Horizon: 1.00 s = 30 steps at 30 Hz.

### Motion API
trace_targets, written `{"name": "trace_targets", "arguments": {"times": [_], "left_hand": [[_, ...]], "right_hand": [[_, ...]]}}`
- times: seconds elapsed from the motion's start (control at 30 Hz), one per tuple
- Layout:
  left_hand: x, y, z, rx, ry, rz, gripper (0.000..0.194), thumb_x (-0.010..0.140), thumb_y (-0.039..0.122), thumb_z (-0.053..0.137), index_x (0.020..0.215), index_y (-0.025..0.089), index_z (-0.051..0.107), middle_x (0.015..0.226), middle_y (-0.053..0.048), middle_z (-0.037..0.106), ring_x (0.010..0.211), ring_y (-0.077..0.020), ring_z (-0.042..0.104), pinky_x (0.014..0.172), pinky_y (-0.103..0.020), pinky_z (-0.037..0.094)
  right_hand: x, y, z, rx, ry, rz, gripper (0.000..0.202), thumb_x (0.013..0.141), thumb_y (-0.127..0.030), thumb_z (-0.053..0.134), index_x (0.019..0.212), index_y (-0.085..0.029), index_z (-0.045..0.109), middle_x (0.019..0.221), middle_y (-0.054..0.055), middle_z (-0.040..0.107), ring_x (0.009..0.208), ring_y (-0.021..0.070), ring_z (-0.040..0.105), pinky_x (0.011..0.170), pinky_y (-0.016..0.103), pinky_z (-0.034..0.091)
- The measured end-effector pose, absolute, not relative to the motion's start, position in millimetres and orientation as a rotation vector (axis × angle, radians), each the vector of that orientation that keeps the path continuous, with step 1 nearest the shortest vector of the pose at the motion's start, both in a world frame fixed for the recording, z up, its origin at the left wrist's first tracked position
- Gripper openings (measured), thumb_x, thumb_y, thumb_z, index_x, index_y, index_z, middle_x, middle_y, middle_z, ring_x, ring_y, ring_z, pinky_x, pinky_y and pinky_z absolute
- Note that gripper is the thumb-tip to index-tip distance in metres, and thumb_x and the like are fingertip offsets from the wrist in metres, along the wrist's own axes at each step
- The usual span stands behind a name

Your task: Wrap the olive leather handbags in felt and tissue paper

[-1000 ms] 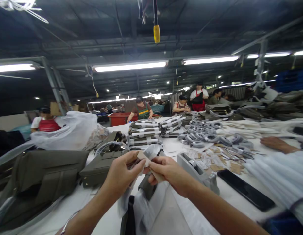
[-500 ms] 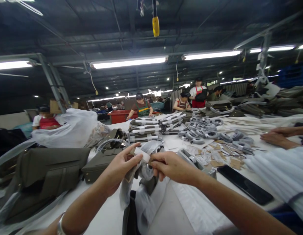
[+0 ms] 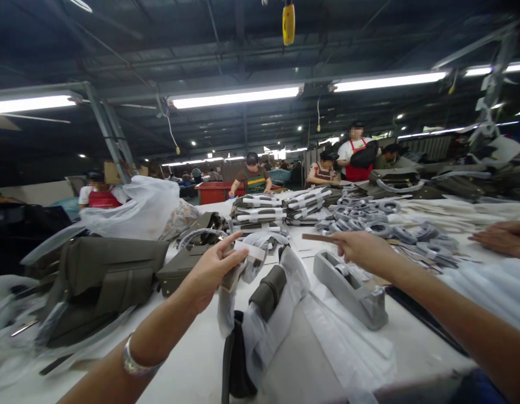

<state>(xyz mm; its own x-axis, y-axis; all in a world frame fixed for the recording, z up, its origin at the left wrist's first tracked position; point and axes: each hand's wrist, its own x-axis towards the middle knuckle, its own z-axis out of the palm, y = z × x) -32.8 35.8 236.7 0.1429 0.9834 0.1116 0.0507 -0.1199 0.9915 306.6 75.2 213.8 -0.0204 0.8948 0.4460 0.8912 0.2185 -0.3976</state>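
Observation:
My left hand (image 3: 209,275) pinches a white strip (image 3: 251,251) between thumb and fingers, the index finger stretched out above. Below and behind it hangs a bag strap in clear plastic wrap (image 3: 226,306); whether the hand also grips this is hidden. My right hand (image 3: 360,252), drawn off to the right, has its fingers closed on a thin brown card strip (image 3: 316,238) that points left. Just under the right hand stands a grey tape dispenser (image 3: 352,292). Between the hands lies a rolled dark olive piece (image 3: 268,292) on white wrapping.
A dark olive bag (image 3: 104,280) lies at left, with another bag (image 3: 184,269) beside it. Wrapped stacks (image 3: 262,213) and grey-wrapped rings (image 3: 369,219) lie farther back. A black phone (image 3: 428,320) sits under my right forearm. Another person's hands (image 3: 501,235) rest at far right.
My right hand has moved away to the right from my left hand, carrying the brown card strip. The rolled olive piece and tape dispenser show more fully. The view has shifted slightly.

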Motion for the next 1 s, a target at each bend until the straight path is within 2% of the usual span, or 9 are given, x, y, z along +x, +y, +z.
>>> {"name": "trace_targets", "arguments": {"times": [0.1,0.17,0.27,0.37,0.5,0.63,0.77,0.93,1.0], "left_hand": [[-27,35,236,1.458,1.098,1.191,0.08,0.075,0.045,0.077,0.145,0.021,0.045,0.076,0.003,0.063,0.067,-0.0109,0.058,0.061,-0.02,0.042],[-20,35,235,1.559,1.116,1.202,0.079,0.076,0.044,0.077,0.144,0.019,0.046,0.069,0.005,0.058,0.063,-0.0099,0.055,0.058,-0.02,0.04],[-10,35,233,1.782,1.157,1.206,0.074,0.078,0.041,0.074,0.143,0.019,0.047,0.064,0.007,0.055,0.057,-0.0094,0.051,0.053,-0.02,0.035],[-4,33,231,2.036,1.253,1.211,0.066,0.08,0.036,0.071,0.141,0.026,0.05,0.077,0.004,0.069,0.066,-0.0129,0.06,0.06,-0.022,0.042],[-4,26,230,2.217,1.426,1.223,0.062,0.08,0.032,0.07,0.139,0.034,0.052,0.101,0.001,0.076,0.089,-0.0189,0.069,0.081,-0.028,0.047],[-4,23,229,2.217,1.376,1.186,0.065,0.081,0.031,0.068,0.143,0.031,0.048,0.1,0.001,0.077,0.082,-0.0167,0.068,0.075,-0.026,0.047],[-3,24,226,2.197,1.292,1.182,0.068,0.081,0.03,0.069,0.145,0.03,0.045,0.096,0.002,0.076,0.084,-0.0166,0.068,0.072,-0.024,0.047],[-3,28,224,2.084,1.249,1.151,0.077,0.081,0.032,0.07,0.15,0.027,0.037,0.107,-0.003,0.075,0.09,-0.0194,0.069,0.069,-0.025,0.049],[-3,29,224,2.022,1.22,1.163,0.076,0.081,0.033,0.071,0.149,0.024,0.038,0.109,-0.006,0.075,0.094,-0.021,0.069,0.073,-0.026,0.051]], "right_hand": [[313,71,202,-1.61,-1.847,-0.083,0.027,0.081,-0.013,0.062,0.104,-0.015,0.076,0.107,0.018,0.073,0.1,0.0308,0.066,0.088,0.041,0.046],[291,54,197,-1.406,-1.853,0.093,0.029,0.087,-0.024,0.063,0.114,-0.018,0.074,0.12,0.015,0.07,0.112,0.0317,0.063,0.1,0.046,0.044],[238,27,193,-1.091,-1.708,0.858,0.044,0.091,-0.048,0.062,0.125,-0.021,0.068,0.111,0.011,0.074,0.099,0.0292,0.07,0.089,0.047,0.054],[195,15,192,-0.847,-1.403,1.348,0.054,0.087,-0.059,0.064,0.118,-0.015,0.071,0.11,0.013,0.073,0.098,0.0269,0.071,0.089,0.043,0.057],[174,19,189,-0.665,-1.145,1.579,0.047,0.088,-0.057,0.065,0.105,-0.014,0.073,0.106,0.013,0.073,0.1,0.0216,0.07,0.096,0.037,0.053],[170,23,182,-0.566,-1.016,1.693,0.035,0.089,-0.048,0.068,0.103,-0.017,0.073,0.099,0.007,0.072,0.092,0.0166,0.068,0.09,0.032,0.055],[169,21,183,-0.533,-1.04,1.722,0.028,0.085,-0.038,0.075,0.103,-0.016,0.074,0.103,0.007,0.072,0.094,0.0145,0.066,0.093,0.029,0.052],[170,18,190,-0.662,-0.948,1.717,0.031,0.086,-0.047,0.071,0.103,-0.022,0.074,0.11,0.005,0.071,0.093,0.0141,0.065,0.084,0.026,0.053],[169,18,190,-0.671,-0.95,1.692,0.03,0.083,-0.046,0.074,0.101,-0.022,0.074,0.113,0.004,0.07,0.095,0.0137,0.064,0.081,0.023,0.053]]}}
